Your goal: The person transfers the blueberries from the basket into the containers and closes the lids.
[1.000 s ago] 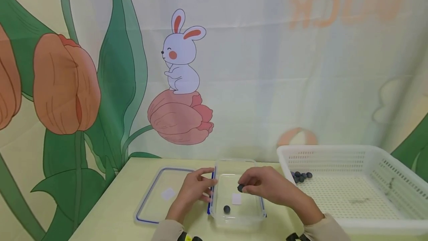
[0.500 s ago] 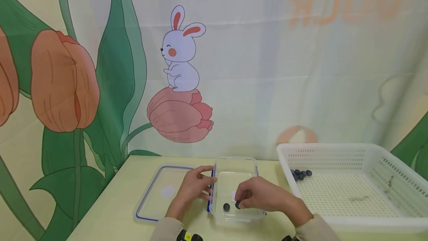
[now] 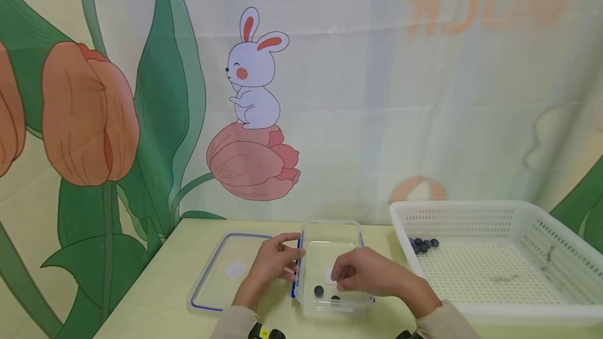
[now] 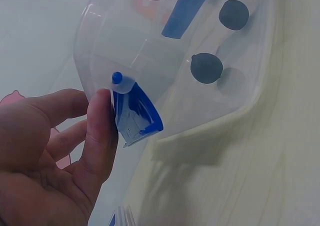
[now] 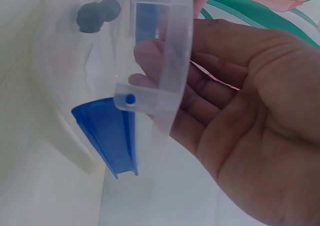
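Note:
A clear plastic food container (image 3: 339, 306) with blue side latches stands on the table. Two blueberries lie apart on its floor: the left blueberry (image 3: 319, 291) and the right blueberry (image 3: 335, 298), partly hidden in the head view. My right hand (image 3: 369, 272) is inside over the near half, fingers loosely bent and holding nothing; in the right wrist view its fingertips (image 5: 148, 56) are clear of both berries. My left hand (image 3: 272, 261) touches the container's left side with its fingers and thumb, beside a blue latch (image 4: 135, 111).
A clear lid (image 3: 205, 276) with a blue seal lies left of the container. At the right stands a white perforated basket (image 3: 504, 314), with several blueberries (image 3: 424, 245) in its far left corner. A printed curtain (image 3: 339, 119) hangs behind the table.
My right hand has come down and nearer in the container and let go of a blueberry, which now lies on the floor beside the first. My left hand has stayed at the side.

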A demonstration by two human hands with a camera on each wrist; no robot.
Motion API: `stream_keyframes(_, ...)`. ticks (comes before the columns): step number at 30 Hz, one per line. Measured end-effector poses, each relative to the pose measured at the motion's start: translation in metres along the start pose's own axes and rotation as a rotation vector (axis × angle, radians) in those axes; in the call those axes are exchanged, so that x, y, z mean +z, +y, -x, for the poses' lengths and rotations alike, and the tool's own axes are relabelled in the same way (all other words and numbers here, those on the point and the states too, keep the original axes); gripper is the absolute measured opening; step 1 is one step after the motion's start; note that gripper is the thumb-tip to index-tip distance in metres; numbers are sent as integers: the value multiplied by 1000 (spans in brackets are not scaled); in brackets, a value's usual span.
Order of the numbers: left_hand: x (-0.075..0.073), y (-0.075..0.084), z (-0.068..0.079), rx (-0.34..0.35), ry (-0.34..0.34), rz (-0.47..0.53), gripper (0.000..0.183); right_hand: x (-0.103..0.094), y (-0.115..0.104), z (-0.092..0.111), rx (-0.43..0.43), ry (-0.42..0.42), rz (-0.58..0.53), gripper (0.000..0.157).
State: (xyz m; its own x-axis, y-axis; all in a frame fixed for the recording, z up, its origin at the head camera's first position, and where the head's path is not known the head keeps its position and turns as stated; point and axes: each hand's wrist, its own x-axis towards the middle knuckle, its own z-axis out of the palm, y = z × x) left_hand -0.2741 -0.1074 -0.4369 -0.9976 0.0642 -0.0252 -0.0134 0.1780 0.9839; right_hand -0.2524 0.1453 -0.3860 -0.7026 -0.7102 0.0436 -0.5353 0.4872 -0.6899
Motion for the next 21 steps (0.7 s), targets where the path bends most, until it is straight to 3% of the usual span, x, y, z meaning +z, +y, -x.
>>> stream_keyframes(15,-1,2,0,4,-18,12,52,-24,-27,17,3,133,12,9)
stream_keyframes(21,-1,3,1,1,-5,4,51,-41,-33,32,-25,228,24,11)
